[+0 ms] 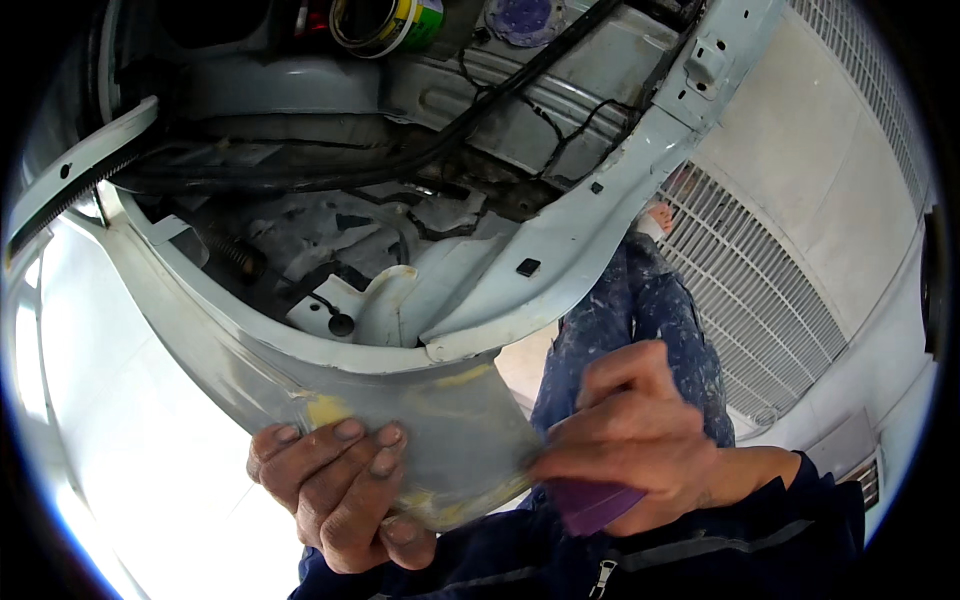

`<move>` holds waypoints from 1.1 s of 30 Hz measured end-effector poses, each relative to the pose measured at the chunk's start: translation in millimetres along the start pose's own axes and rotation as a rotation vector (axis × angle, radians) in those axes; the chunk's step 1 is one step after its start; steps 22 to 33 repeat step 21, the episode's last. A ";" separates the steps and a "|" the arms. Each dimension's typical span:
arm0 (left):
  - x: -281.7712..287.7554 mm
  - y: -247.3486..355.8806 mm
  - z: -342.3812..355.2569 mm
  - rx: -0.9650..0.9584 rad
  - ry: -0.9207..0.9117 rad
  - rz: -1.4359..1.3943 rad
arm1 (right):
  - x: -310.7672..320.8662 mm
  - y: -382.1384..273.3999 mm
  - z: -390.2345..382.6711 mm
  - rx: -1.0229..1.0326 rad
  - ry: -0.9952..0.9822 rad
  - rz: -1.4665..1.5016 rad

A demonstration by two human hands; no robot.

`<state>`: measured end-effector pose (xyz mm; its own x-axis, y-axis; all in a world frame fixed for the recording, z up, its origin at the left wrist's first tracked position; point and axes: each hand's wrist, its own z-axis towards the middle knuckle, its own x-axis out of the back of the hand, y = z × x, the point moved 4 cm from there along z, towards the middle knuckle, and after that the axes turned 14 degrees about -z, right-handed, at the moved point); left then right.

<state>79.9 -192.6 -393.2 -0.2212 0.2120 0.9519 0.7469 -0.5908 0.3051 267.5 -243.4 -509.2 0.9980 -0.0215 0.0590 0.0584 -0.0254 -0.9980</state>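
Note:
A pale grey car body panel (455, 400) with yellowish filler patches curves across the lower middle. My left hand (335, 490) lies against its lower left part, fingertips resting by a yellow patch, fingers a little bent and nothing held in them. At the panel's right edge my right hand (640, 430), slightly blurred, has its fingers closed round a piece of purple sandpaper (595, 507). Part of the sandpaper is hidden under the fingers. Dust marks the fingertips of my left hand.
Above the panel gapes the open car compartment, edged by a pale metal rim (540, 270) and crossed by a black rubber seal (440, 145). A round tin (410, 25) and a purple disc (520, 20) sit at the top. Floor grating (745, 290) lies right, beside my dusty trousers (590, 345).

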 end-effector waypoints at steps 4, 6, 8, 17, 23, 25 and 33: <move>-1.8 -1.0 -3.8 0.001 0.031 -0.008 | -3.4 0.6 1.9 0.063 -0.055 -0.009; 1.5 1.0 -3.8 0.030 -0.013 0.009 | 3.0 0.0 2.3 0.029 -0.025 -0.050; 0.7 1.8 -4.8 0.045 0.015 0.002 | 5.2 -1.7 3.0 0.042 0.009 -0.083; -7.7 -13.3 -18.3 0.040 0.360 -0.018 | 6.4 -3.4 2.5 0.050 0.001 -0.107; -7.2 -13.6 -20.9 0.063 0.361 -0.039 | -9.7 -12.5 1.3 0.130 0.041 -0.049; -7.2 -13.6 -20.9 0.063 0.361 -0.039 | -9.7 -12.5 1.3 0.130 0.041 -0.049; -7.2 -13.6 -20.9 0.063 0.361 -0.039 | -9.7 -12.5 1.3 0.130 0.041 -0.049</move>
